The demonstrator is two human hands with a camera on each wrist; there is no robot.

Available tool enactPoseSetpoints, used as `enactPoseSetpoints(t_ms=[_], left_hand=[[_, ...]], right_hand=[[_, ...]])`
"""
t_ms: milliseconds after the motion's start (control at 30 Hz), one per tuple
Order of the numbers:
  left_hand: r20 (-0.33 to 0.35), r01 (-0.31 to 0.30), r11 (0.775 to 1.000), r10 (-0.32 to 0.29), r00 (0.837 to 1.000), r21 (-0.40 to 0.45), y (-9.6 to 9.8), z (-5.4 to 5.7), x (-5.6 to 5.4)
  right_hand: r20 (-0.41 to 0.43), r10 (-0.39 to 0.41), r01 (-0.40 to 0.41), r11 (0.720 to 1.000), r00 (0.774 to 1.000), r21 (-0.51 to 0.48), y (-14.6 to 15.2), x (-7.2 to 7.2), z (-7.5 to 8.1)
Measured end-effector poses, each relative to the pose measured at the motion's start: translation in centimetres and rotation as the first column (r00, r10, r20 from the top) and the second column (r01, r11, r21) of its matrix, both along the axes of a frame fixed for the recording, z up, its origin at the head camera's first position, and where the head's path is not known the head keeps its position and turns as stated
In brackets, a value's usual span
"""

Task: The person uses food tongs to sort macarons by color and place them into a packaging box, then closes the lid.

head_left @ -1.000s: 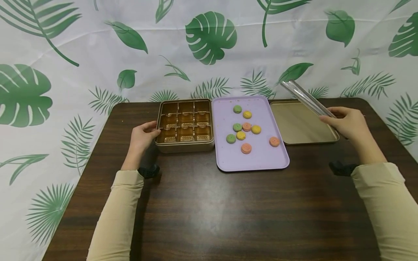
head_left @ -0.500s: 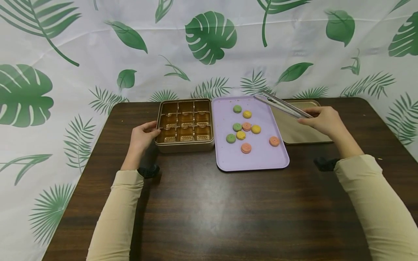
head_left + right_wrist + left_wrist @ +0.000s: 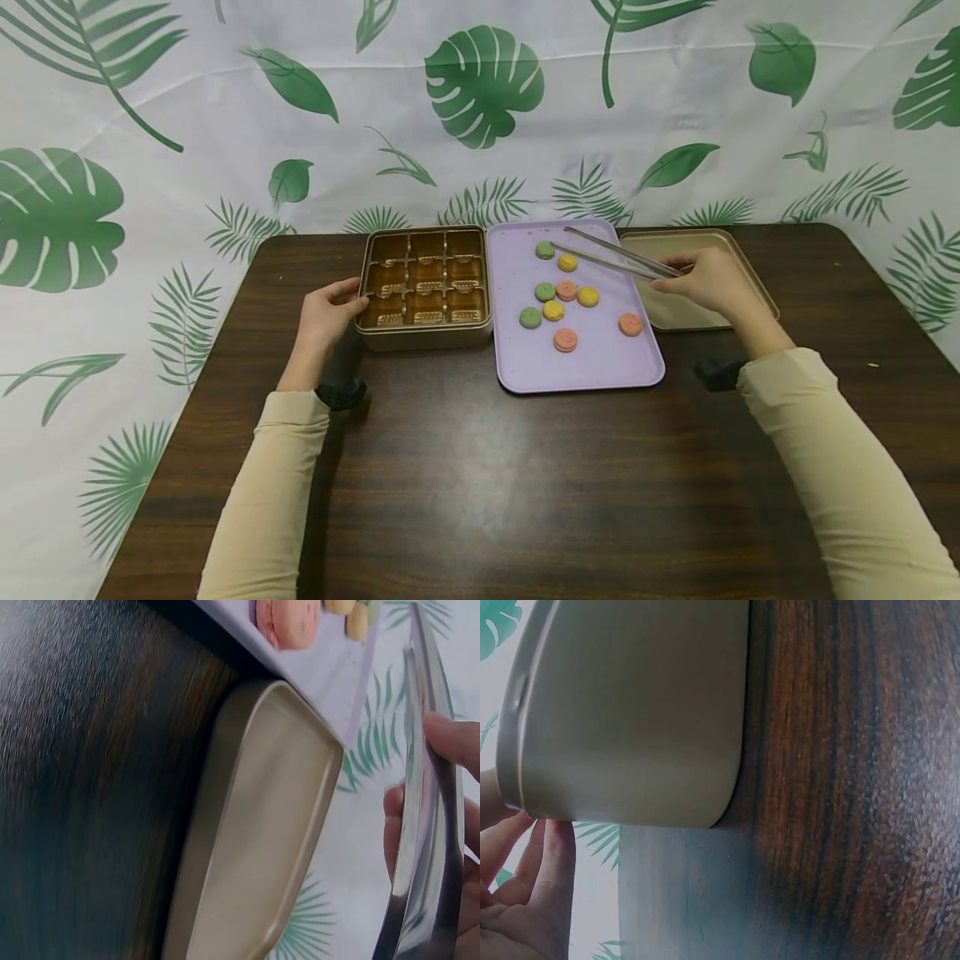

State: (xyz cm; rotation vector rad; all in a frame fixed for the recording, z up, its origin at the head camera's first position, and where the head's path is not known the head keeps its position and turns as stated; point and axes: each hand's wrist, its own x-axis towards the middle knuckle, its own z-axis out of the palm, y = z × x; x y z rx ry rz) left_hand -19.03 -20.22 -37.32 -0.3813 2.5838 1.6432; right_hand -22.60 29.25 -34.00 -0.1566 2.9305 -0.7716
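Note:
My left hand (image 3: pixel 327 314) holds the left side of a square gold tin (image 3: pixel 423 337), its thumb at the rim. A brown tray (image 3: pixel 427 279) with several hollow compartments sits inside the tin. Seen from the left wrist, fingers (image 3: pixel 553 859) touch the tin's wall just below the rim. My right hand (image 3: pixel 705 282) grips metal tongs (image 3: pixel 618 257), whose arms stand apart above a lilac tray (image 3: pixel 600 367). One tip is beside the farthest green macaron (image 3: pixel 544 250). Other green, yellow and pink macarons (image 3: pixel 566 340) lie scattered on the tray; whether the tongs touch any cannot be told.
A shallow gold lid (image 3: pixel 675 315) lies right of the lilac tray, partly under my right hand. All stand toward the back of a dark wooden table (image 3: pixel 480 483). Behind hangs a white leaf-print cloth (image 3: pixel 360 133).
My right hand has moved left with the tongs, from over the gold lid to the lilac tray. The tongs have come down and their arms have spread. My left hand and the tin stay put.

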Motion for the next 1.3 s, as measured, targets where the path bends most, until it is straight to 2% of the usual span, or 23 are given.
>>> enactPoseSetpoints(t_ms=[133, 367, 667, 1300], left_hand=[[0.007, 0.003, 1.0, -0.003, 1.0, -0.001, 0.0, 0.1, 0.0], [0.009, 0.003, 1.0, -0.003, 1.0, 0.004, 0.0, 0.2, 0.0], [0.007, -0.004, 1.0, 0.004, 1.0, 0.008, 0.0, -0.1, -0.1], [0.006, -0.005, 1.0, 0.005, 1.0, 0.008, 0.0, -0.2, -0.2]], right_hand=[[-0.01, 0.017, -0.018, 1.0, 1.0, -0.004, -0.7, -0.2, -0.1], [0.008, 0.001, -0.001, 1.0, 1.0, 0.008, -1.6, -0.6, -0.1], [-0.009, -0.014, 0.015, 1.0, 1.0, 0.024, -2.5, -0.9, -0.7], [-0.007, -0.037, 0.037, 0.999, 0.999, 0.017, -3.2, -1.1, -1.5]])
